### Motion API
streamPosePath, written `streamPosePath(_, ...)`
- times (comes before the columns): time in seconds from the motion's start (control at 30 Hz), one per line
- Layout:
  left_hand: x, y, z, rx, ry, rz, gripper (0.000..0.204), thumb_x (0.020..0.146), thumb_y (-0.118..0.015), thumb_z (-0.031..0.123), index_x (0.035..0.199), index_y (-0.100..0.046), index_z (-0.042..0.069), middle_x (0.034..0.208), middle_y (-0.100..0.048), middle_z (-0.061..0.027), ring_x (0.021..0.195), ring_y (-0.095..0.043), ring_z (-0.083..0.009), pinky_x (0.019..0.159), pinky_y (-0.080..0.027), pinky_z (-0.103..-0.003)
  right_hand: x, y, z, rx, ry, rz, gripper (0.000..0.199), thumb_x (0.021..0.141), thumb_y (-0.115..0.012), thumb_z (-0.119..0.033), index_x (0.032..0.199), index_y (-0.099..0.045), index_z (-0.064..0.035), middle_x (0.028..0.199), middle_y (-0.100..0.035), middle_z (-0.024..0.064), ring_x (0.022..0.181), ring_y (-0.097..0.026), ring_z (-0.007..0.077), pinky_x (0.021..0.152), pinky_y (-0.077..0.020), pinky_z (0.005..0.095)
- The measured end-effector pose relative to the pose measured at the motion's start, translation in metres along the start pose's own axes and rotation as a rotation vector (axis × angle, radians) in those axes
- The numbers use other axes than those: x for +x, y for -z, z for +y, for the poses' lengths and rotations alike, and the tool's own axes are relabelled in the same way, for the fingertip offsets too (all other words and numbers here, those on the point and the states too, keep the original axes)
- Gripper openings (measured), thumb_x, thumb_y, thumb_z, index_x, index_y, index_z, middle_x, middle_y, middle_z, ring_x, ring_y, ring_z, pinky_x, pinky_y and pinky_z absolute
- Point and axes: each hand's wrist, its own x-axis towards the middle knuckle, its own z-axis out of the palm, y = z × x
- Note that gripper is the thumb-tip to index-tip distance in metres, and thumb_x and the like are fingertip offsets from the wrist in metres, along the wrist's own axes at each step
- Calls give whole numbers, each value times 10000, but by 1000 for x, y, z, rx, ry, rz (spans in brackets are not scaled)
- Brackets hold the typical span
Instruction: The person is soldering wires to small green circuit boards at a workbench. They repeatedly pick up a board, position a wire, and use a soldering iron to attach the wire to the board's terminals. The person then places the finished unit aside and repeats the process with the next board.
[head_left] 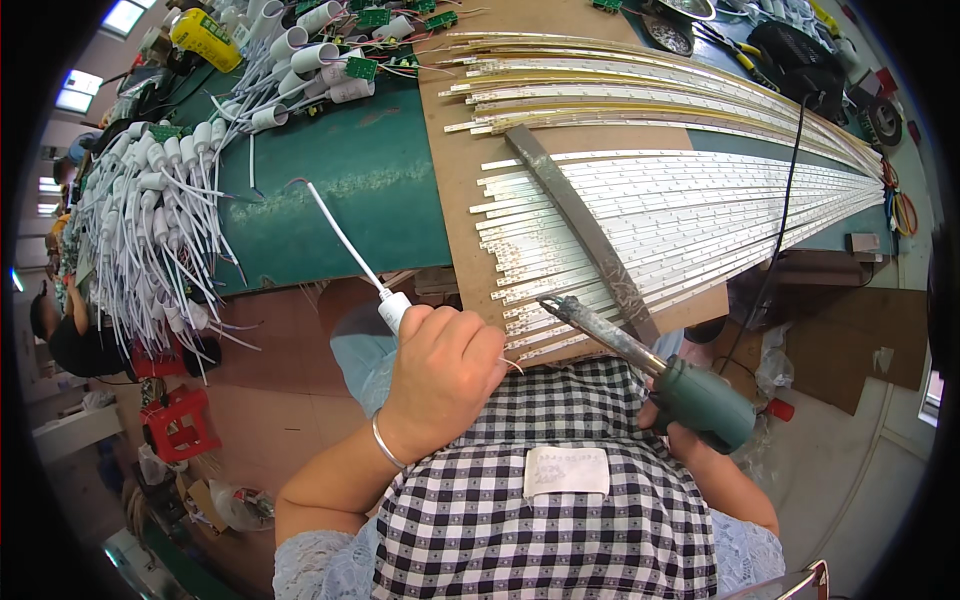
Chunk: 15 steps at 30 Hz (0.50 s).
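So the left hand point(445, 375) is closed around a smooth white plastic cylinder point(393, 308), fingers curled over most of it so only one end pokes out. A white cable point(345, 238) runs from that end, fairly straight, up and left over the green table point(340, 190), with thin bare-looking leads at its tip. A few fine wires stick out on the other side of the fist too.

The right hand point(682, 438) is gripping a soldering iron point(708, 403) by its fat, rounded dark green handle, mostly from underneath, so I can't see all the fingers. The metal barrel is grimy and scorched-looking, and its tip sits over the near ends of the slim white LED strips point(680, 200) (can't tell if it's actually touching one).

Those strips fan out flat across a matte brown board point(455, 215), bunching together at the far right, with a scuffed grey-brown bar point(585, 235) lying across them. A thin black cord point(788, 200) droops over them further right. Off to the left there's a tangled heap of white cylinders point(155, 220) with stringy cables spilling over the table edge. The person wears a black-and-white checked fabric apron point(540, 540).
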Motion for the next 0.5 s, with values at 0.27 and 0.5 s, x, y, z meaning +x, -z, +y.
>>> streamPosePath(0.27,1,2,3,40,11,-12,186,683,-740,47,831,-632,79,792,-556,-30,765,-549,-227,751,-380,-378,0,0,-3,0,4,18,276,865,-639,-108,1072,-595,68,814,-686,112,711,-667,167,681,-538,298)
streamPosePath(0.5,8,19,-1,-77,17,-85,234,677,-766,64,882,-662,108,882,-606,-17,839,-571,-223,776,-397,-368,0,-1,-2,-1,12,32,256,869,-631,-100,1061,-596,66,790,-686,104,701,-666,166,680,-537,297)
